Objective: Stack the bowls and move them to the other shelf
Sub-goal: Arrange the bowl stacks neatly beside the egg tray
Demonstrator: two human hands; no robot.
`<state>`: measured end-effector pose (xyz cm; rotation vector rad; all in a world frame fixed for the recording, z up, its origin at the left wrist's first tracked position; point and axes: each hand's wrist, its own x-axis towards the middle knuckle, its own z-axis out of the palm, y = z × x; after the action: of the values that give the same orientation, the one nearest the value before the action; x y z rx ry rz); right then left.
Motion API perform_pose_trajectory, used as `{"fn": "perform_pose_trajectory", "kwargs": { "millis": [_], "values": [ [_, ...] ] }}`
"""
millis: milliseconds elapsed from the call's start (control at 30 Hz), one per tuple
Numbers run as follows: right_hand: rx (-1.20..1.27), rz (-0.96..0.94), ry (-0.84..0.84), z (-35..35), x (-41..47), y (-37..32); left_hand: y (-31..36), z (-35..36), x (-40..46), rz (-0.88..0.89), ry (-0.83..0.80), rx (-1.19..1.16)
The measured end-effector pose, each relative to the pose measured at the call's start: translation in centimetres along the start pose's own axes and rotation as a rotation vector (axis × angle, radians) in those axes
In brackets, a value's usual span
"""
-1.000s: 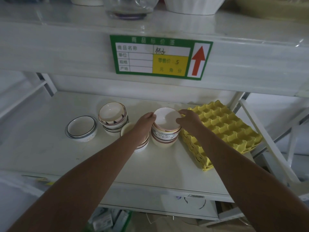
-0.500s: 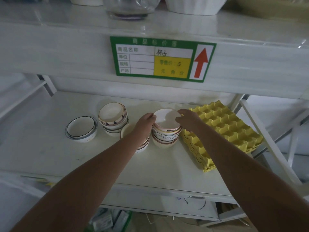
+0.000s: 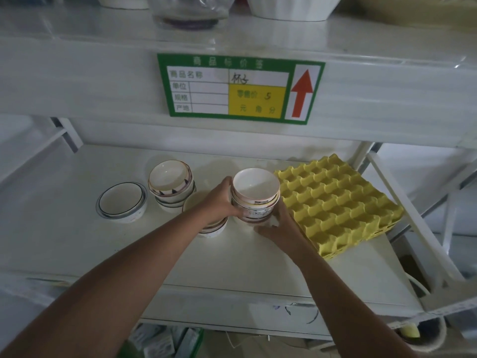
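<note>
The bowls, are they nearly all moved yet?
Not yet. Some stacking is done: a held stack, another stack and one partly hidden under the left hand. Both that hand and the right hand grip the held stack now. One blue-rimmed bowl sits alone, and every bowl remains on this shelf.

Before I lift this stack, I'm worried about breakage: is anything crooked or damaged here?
The yellow egg trays overhang the shelf at its right edge. The held bowl stack looks straight; no chips visible.
</note>
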<state>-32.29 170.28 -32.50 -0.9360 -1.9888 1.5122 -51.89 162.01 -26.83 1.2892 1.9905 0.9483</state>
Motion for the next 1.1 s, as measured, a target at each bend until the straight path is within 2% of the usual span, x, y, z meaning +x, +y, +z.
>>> {"fn": "perform_pose_trajectory", "kwargs": {
  "millis": [67,200,433,733,1100],
  "values": [
    [-0.016,-0.059,0.071,0.5,0.5,0.1,-0.2,0.5,0.1,0.017,0.012,-0.024],
    [-0.082,-0.051,0.147,0.7,0.7,-0.7,-0.5,1.1,0.1,0.022,0.070,-0.007],
    [-0.185,-0.007,0.134,0.0,0.9,-0.9,-0.4,1.7,-0.5,0.049,0.146,0.014],
    [-0.212,-0.040,0.124,-0.1,1.3,-0.8,-0.7,2.3,-0.6,0.029,0.210,0.047],
    [-0.252,0.003,0.098,-0.7,2.1,-0.6,-0.5,2.0,-0.2,0.011,0.174,0.018]
  ]
}}
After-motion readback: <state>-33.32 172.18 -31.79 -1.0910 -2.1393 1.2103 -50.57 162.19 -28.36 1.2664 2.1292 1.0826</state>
